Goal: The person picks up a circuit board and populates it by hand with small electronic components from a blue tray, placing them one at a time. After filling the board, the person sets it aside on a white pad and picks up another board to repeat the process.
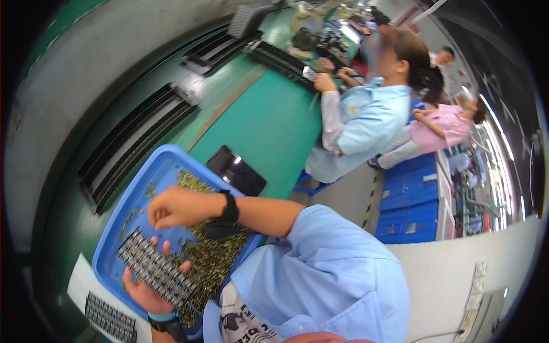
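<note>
- Gridded panel [153, 267], black with rows of silvery pieces, sits in your left hand [143, 294] in the head view, tilted over the near-left part of a blue bin [142, 174].
- Your left hand holds it from below, with fingertips showing beyond its far edge; a teal band [163, 315] and a dark watch [170, 327] circle that wrist.
- Your right hand [180, 207] hangs just above the panel's far end, its fingers curled in narrow; you cannot tell from here whether they pinch anything. A black band [230, 208] wraps that wrist.
- Small brass-coloured parts [211, 257] lie loose in the bin, heaped mostly toward its right side.
- Beside the bin, to your lower left, a second gridded panel [110, 318] lies on a white sheet [81, 279].
- Just past the bin's right side, a dark, glossy flat device [237, 171] rests on the green tabletop [271, 123].
- Farther off, a long black rail [140, 143] lies to the left, and a co-worker in light blue [366, 128] sits with both hands near a black rack [280, 62].
</note>
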`<move>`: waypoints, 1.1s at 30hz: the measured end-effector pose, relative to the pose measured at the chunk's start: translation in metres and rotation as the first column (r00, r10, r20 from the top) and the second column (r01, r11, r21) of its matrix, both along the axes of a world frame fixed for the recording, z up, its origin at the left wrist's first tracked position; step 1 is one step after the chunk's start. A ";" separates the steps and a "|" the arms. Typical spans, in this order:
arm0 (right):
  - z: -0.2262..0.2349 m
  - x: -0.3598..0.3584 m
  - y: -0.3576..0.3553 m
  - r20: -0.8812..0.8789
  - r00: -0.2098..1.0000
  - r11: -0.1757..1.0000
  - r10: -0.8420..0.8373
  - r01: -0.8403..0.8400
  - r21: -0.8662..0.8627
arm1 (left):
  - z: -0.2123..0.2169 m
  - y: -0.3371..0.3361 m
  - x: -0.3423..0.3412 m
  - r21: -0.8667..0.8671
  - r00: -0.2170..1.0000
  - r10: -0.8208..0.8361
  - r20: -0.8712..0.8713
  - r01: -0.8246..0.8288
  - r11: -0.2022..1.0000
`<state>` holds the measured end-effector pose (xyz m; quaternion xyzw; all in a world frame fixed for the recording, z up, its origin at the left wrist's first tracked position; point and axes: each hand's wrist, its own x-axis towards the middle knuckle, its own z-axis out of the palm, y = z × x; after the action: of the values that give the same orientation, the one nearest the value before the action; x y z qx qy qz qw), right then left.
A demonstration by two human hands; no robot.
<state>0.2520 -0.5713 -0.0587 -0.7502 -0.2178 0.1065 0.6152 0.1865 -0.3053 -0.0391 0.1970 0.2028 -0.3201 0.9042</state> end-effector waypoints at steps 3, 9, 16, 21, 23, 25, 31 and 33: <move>0.004 -0.001 -0.010 -0.054 0.997 0.993 -0.062 0.067 0.097 | -0.004 -0.016 0.004 -0.017 0.989 -0.110 0.104 0.112 0.994; 0.010 -0.007 0.004 -0.160 0.987 0.992 -0.006 0.026 0.123 | -0.017 -0.021 0.010 -0.252 0.953 -0.066 0.295 0.144 0.957; 0.000 -0.007 0.009 -0.267 0.960 0.934 -0.089 0.173 0.312 | -0.015 -0.018 0.010 -0.185 0.939 -0.088 0.331 0.156 0.970; 0.000 -0.007 0.009 -0.079 0.977 0.956 -0.197 0.209 0.204 | -0.014 -0.019 0.012 -0.204 0.932 -0.117 0.344 0.196 0.959; 0.005 -0.009 0.011 -0.211 0.965 0.942 -0.156 0.210 0.262 | -0.014 -0.020 0.012 -0.207 0.932 -0.133 0.336 0.211 0.955; 0.006 -0.010 0.011 -0.276 0.952 0.932 -0.133 0.215 0.292 | -0.013 -0.021 0.012 -0.208 0.933 -0.143 0.331 0.220 0.953; 0.002 -0.009 0.011 -0.399 0.908 0.901 -0.132 0.278 0.334 | -0.011 -0.021 0.012 -0.189 0.924 -0.162 0.345 0.238 0.953; 0.001 -0.010 0.011 -0.391 0.911 0.897 -0.131 0.278 0.345 | -0.010 -0.022 0.011 -0.194 0.922 -0.160 0.352 0.239 0.951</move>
<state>0.2417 -0.5601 -0.0572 -0.5979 -0.0374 0.1290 0.7902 0.1980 -0.3271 -0.0493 0.1603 -0.0125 -0.3948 0.9046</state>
